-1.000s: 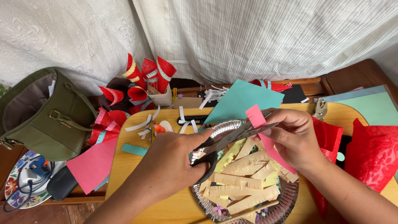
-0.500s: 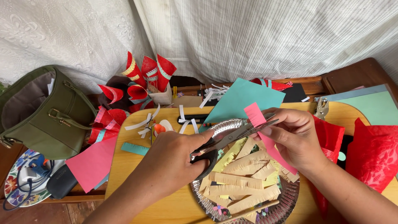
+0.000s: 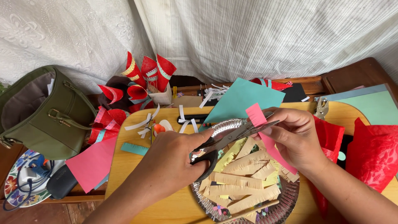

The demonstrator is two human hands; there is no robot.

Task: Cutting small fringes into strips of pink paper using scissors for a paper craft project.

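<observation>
My left hand (image 3: pixel 170 164) grips black-handled scissors (image 3: pixel 232 139), blades pointing up and right into a pink paper strip (image 3: pixel 265 135). My right hand (image 3: pixel 292 137) pinches that strip, whose top edge is cut into a fringe. Both hands hover over a silver foil plate (image 3: pixel 244 122) on a round yellow wooden table (image 3: pixel 137 174). The plate holds several fringed yellow and tan paper strips (image 3: pixel 244 178).
Red paper cones (image 3: pixel 145 76) stand at the back left beside an olive green bag (image 3: pixel 41 112). A teal sheet (image 3: pixel 244 97) lies behind the plate, a pink sheet (image 3: pixel 89 164) at the left, red tissue (image 3: pixel 373 151) at the right. White curtains hang behind.
The scissor blades have closed slightly on the pink strip; both hands stay in nearly the same place over the plate.
</observation>
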